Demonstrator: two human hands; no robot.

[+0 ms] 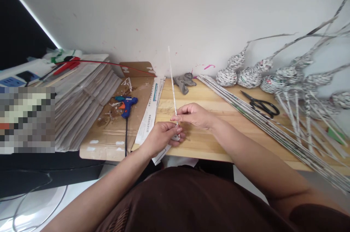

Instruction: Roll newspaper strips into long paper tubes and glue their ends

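Near the table's front edge, my left hand [164, 135] and my right hand [193, 116] meet, both with fingers closed. Between them they hold a thin rolled newspaper tube [172, 82], which rises almost upright and leans slightly left at its tip. My right thumb and fingers pinch the tube just above my left hand. The left fingers are wrapped around its lower end, where a bit of printed paper shows. A newspaper strip [149, 119] lies on the table to the left of my hands.
A blue glue gun [127, 106] lies on cardboard [109, 137], beside stacked newspaper [90, 101]. Grey gloves [185, 82] rest by the wall. To the right are a bundle of paper tubes [246, 111], black scissors [261, 104] and several woven paper gourds [250, 77] with long stems.
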